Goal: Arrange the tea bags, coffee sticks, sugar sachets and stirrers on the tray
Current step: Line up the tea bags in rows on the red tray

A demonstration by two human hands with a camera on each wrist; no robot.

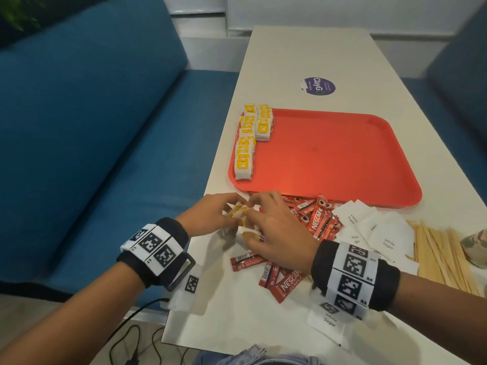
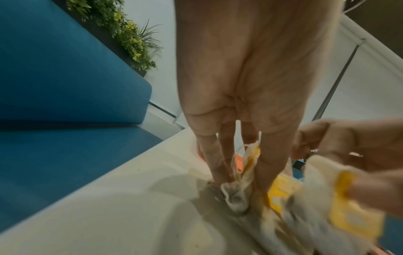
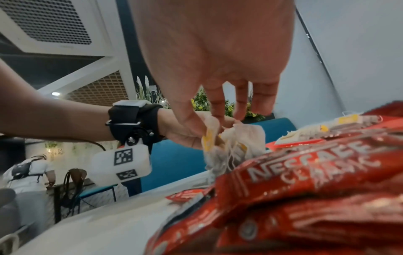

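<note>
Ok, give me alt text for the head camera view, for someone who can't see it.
Both hands, left hand and right hand, pinch loose tea bags on a white table, near the red tray with tea bag rows along its left edge. Coffee sticks, sugar sachets and stirrers lie right.

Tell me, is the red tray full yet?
No, mostly bare. The tray holds only tea bags in rows along its left edge; coffee sticks, sugar sachets and stirrers lie outside it.

Three views, one tabletop
Head camera looks down from above; both wrist cameras sit low, close, sharing the tea bags (image 1: 238, 210) between fingers.
</note>
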